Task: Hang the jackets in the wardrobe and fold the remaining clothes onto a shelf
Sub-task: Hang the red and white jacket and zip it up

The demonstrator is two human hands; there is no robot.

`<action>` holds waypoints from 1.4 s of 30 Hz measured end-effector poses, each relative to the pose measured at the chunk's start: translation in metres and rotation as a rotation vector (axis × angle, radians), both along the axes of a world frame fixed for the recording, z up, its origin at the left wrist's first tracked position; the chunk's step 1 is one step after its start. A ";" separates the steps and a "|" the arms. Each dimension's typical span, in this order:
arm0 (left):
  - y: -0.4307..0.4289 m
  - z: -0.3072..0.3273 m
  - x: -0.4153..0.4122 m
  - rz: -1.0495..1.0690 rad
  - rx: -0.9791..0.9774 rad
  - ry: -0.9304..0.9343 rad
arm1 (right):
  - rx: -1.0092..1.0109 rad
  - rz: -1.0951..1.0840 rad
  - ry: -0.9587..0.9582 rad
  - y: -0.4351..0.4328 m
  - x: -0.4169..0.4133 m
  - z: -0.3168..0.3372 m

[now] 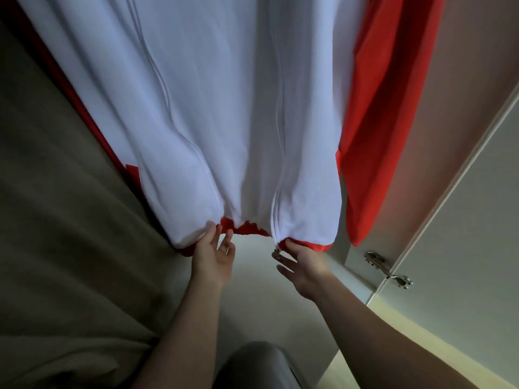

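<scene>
A: Where's the jacket?
B: Jacket [224, 108], white w/ red trim, hangs inside the wardrobe [463, 80]. Beige fabric [56, 206] is just left of it.
A: And the grips?
B: Right grip [302, 261] pinches the bottom hem by the zip, other fingers spread. Left grip [214, 255] is open, fingertips touching the hem on the zip's other side. Door hinge [389, 269] is to the right.

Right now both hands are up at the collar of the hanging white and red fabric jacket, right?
Not the collar. The head view shows the left hand and right hand at the bottom hem of the hanging white and red fabric jacket.
</scene>
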State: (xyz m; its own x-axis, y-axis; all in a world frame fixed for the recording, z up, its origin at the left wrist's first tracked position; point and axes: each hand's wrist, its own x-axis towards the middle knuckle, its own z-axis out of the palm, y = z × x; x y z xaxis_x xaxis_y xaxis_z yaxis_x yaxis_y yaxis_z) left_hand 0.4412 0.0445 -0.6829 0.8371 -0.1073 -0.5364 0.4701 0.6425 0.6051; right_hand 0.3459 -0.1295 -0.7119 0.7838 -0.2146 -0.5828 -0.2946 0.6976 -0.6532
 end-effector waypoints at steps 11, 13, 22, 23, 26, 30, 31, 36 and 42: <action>0.002 -0.003 0.024 0.044 -0.003 0.068 | -0.122 -0.094 0.259 -0.009 0.005 0.002; -0.001 -0.010 0.024 0.036 0.029 0.077 | -0.129 -0.077 0.198 -0.011 0.004 0.000; -0.023 -0.038 -0.024 -0.069 0.302 -0.093 | -0.264 -0.065 0.041 -0.012 -0.001 -0.018; -0.026 -0.038 -0.032 -0.059 0.309 -0.100 | -0.254 -0.070 0.028 -0.011 -0.003 -0.019; -0.036 -0.038 -0.048 -0.047 0.332 -0.129 | -0.178 -0.089 -0.040 -0.011 -0.009 -0.020; -0.053 -0.045 -0.058 -0.045 0.312 -0.198 | -0.098 -0.062 -0.148 -0.013 -0.010 -0.027; -0.056 -0.048 -0.059 -0.052 0.336 -0.226 | -0.119 -0.034 -0.175 -0.014 -0.010 -0.031; -0.061 -0.056 -0.064 -0.054 0.496 -0.296 | -0.476 -0.031 -0.200 -0.011 -0.015 -0.056; -0.071 -0.058 -0.076 -0.063 0.639 -0.291 | -0.747 -0.070 -0.115 -0.019 -0.017 -0.053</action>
